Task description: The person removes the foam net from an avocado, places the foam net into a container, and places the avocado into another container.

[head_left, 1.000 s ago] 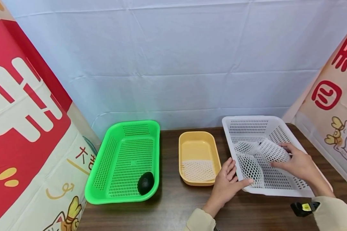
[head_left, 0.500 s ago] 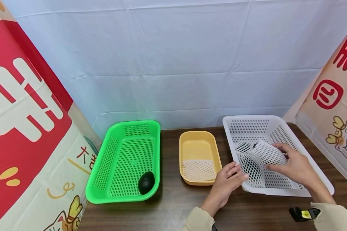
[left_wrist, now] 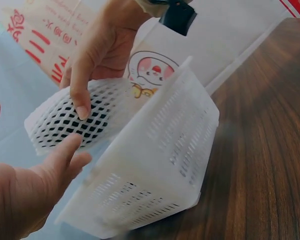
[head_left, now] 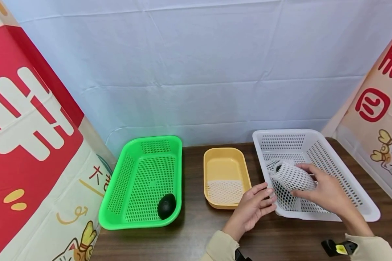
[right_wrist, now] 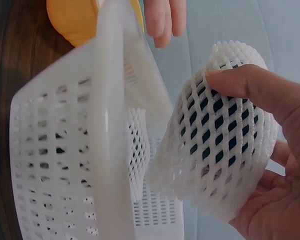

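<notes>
Your right hand (head_left: 325, 190) grasps a netted bundle (head_left: 294, 177), thumb on one side and fingers curled round the other. It is a rounded dark piece inside a white foam sleeve, the soft mesh stretched into diamond holes, with a dark tip showing at the end farther from your palm. You hold it tilted over the left part of the white basket (head_left: 282, 142), a rigid plastic tub with slotted walls, near the right edge of the wood-grained table (head_left: 183, 243).

Your left hand (head_left: 253, 208) is released, its fingers loosely extended beside that basket's left rim — whether they touch it you cannot tell. Below the bundle, more foam mesh (head_left: 285, 199) lies along the basket's left side.

Just left of your left hand sits a smooth yellow tray (head_left: 223, 168) with rounded corners, a flat foam net (head_left: 224, 192) covering its near end. Toward the table's left edge, the green basket (head_left: 151, 174), finely perforated, holds a glossy black ovoid (head_left: 166, 206) in its near right corner.
</notes>
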The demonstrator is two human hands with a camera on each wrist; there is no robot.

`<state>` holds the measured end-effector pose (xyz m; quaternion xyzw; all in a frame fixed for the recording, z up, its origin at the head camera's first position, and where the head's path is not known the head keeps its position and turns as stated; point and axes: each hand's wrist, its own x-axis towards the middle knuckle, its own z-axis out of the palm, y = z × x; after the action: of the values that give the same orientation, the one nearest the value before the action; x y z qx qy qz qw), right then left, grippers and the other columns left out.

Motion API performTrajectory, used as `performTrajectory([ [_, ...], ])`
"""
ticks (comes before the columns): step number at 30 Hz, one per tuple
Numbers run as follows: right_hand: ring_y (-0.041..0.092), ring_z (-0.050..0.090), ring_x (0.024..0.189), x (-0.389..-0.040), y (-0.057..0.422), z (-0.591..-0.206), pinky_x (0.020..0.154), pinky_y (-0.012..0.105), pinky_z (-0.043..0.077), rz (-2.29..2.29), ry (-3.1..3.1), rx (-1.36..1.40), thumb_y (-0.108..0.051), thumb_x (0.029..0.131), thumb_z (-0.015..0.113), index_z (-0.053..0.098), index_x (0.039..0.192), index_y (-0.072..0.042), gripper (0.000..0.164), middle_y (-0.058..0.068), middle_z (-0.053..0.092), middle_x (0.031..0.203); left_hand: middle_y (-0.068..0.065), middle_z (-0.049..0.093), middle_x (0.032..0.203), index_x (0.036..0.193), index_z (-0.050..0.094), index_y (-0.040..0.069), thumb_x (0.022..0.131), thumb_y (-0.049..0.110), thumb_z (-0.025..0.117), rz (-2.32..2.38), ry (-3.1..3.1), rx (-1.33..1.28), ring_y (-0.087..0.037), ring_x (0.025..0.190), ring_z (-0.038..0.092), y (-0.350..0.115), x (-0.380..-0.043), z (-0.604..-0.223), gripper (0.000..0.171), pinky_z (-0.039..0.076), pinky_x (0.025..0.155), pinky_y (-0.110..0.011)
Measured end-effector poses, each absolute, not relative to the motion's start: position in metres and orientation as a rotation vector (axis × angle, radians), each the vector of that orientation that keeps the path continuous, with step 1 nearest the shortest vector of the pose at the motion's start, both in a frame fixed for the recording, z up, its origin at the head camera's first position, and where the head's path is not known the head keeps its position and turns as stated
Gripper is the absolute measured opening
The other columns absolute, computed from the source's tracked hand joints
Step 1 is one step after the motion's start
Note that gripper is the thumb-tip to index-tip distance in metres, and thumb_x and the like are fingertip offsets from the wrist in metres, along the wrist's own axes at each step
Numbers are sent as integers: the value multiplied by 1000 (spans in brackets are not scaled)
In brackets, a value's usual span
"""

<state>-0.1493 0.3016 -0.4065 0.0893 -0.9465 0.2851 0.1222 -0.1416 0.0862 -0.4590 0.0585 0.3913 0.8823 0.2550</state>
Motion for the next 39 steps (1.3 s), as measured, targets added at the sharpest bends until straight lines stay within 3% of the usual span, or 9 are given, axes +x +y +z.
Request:
performTrajectory([
  [8,24,54,76,-135,287,-405,54,29,43,827,-2701,402,-37,53,85,51,117,-8,78,12,59,96,-16,45,121,126,43,2,88,26,55,2391,970,179,-42,103,49,81,-145,-458,47,42,82,-46],
  [15,14,52,73,-126,275,-405,57,27,43,791,-2667,515,-35,50,86,53,118,-18,77,2,59,96,-12,48,118,124,48,9,86,26,57,2402,1022,214,-30,105,49,79,-146,-454,43,45,76,-47],
  [27,12,52,71,-121,265,-410,56,25,43,878,-2679,559,-29,51,87,53,119,-21,76,-1,58,97,-11,47,119,128,42,5,79,-1,61,2440,1020,278,-27,97,54,78,-145,-454,52,49,66,-45],
  [39,11,52,78,-116,261,-408,60,26,43,875,-2666,580,-39,52,85,53,121,-22,78,1,58,107,-13,53,111,114,54,6,77,-6,61,2430,1042,275,-29,87,58,75,-145,-458,40,49,63,-46],
])
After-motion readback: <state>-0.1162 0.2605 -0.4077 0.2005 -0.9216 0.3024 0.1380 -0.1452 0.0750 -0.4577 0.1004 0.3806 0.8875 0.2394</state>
